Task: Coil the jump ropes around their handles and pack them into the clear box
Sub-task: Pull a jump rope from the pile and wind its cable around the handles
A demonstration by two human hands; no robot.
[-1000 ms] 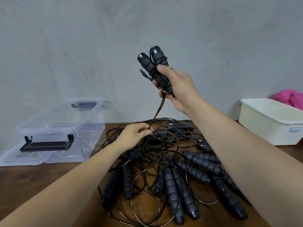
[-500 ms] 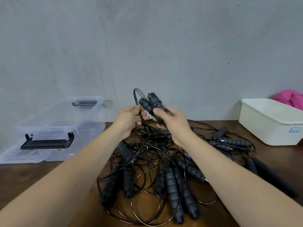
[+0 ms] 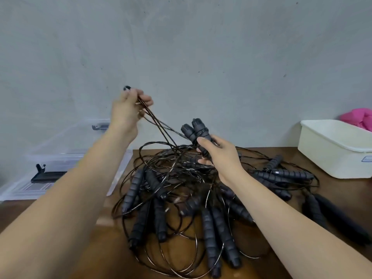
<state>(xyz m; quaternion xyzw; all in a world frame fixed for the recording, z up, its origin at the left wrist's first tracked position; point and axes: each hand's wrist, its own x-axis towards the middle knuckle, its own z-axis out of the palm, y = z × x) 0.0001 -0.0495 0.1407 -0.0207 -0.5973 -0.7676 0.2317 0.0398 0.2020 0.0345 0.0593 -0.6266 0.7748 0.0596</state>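
Two black ribbed handles in right hand, cord partly wound

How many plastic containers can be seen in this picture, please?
2. The clear box stands at the far left, and the white tub stands at the far right. More of them may lie outside the view.

The jump ropes have dark grey ribbed handles and thin black cords. The worktop is dark brown wood. The clear box has black latches. At 3 o'clock, the tub is cream white, the cloth pink.
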